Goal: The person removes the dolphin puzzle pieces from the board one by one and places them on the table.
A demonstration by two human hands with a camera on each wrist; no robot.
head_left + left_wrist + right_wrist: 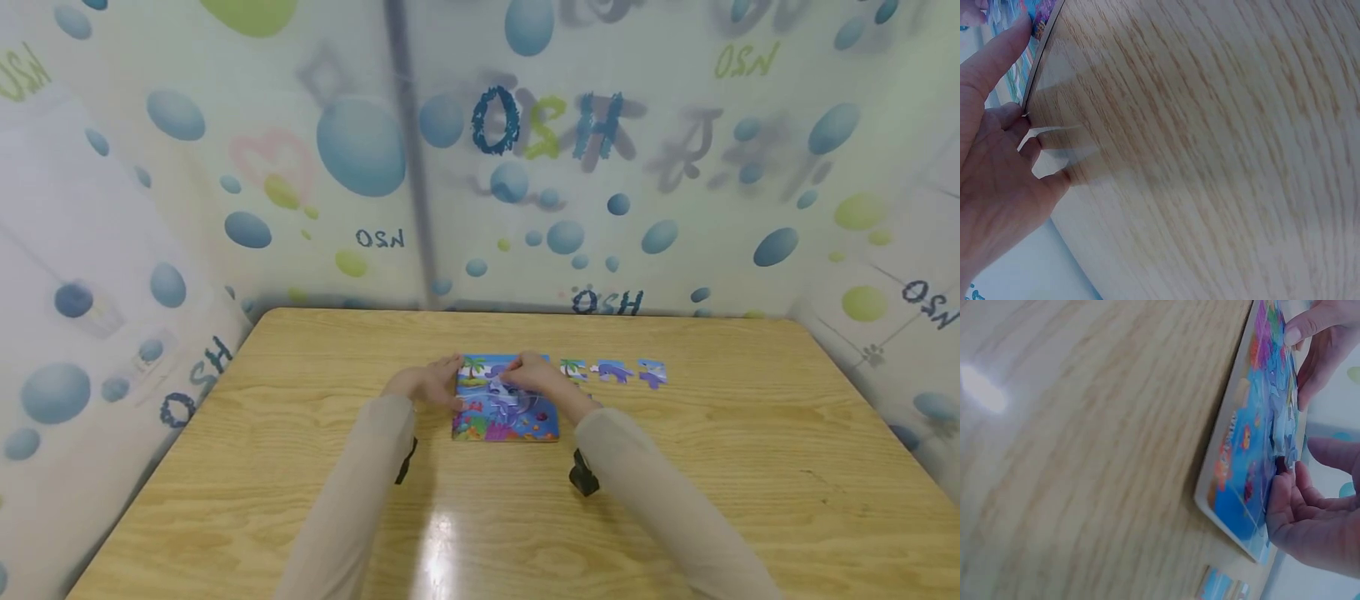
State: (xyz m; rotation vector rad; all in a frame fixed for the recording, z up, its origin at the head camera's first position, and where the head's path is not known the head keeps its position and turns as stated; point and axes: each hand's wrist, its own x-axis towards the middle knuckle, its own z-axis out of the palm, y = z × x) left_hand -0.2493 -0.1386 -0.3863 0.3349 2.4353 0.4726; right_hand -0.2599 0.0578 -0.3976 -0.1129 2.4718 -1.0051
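A jigsaw puzzle board (pixel 487 429) with a bright undersea picture lies flat on the table. My left hand (pixel 431 383) rests at its left edge. In the left wrist view, the left thumb lies over the picture and a bent fingertip touches the rim, with the other fingers spread near the tabletop. Over the board's upper middle, my right hand (pixel 532 375) pinches a puzzle piece (pixel 1290 434). That piece is tilted up from the picture in the right wrist view, partly hidden by the fingers. Beneath it, purple and blue pieces show in the board.
Loose puzzle pieces lie in a row right of the board: one with a palm tree (pixel 573 368), a purple-blue one (pixel 613 372) and another blue one (pixel 652 373). The right forearm partly covers more. A wooden table (pixel 300 500) reaches back to a patterned curtain (pixel 450 217).
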